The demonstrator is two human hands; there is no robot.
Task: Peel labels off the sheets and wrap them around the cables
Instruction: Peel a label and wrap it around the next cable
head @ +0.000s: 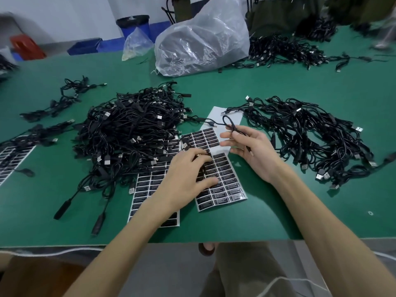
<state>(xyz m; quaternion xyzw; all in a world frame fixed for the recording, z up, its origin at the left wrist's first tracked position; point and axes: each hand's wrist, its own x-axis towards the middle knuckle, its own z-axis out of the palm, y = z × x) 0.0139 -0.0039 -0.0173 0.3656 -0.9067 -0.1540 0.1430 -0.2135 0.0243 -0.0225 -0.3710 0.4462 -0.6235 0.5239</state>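
**Mate:** Which step are you on?

**Me:** Picking off a label. My left grip [186,170] lies on the top label sheet [227,179]. The fingers are bent, with their tips down where the bare white strip meets the next full row. The thumb lies flat on the sheet, apart from them. I cannot tell from here whether a nail has a corner up yet.

**Mate:** And the cable?

**Me:** The cable [225,121] is in my right grip [252,151], pinched between thumb and forefinger just above the far end of the sheet. A small loop stands up past the fingertips and the rest runs down across the palm. The other end seems to trail off toward the big cable pile [128,129] on my left.

**Mate:** How do you get the label off clean?

**Me:** I'd let the thumb pin the sheet so it doesn't rise with the label. Then I'd catch one corner with a nail and roll it back low and slow, touching only the edge of the glue. After that I'd bring a straight run of the cable to it, not the loop. I'd centre the label and fold it so the two ends meet square.

**Mate:** What could spoil it?

**Me:** This sheet overlaps a second sheet [147,185], so I reckon it could slide under the push. The labels are packed tight, so a careless nail may lift the neighbour too. Once wrapped, I'd guess the cable belongs on the right-hand heap [310,129], well clear of the sheets on the surface [278,211].
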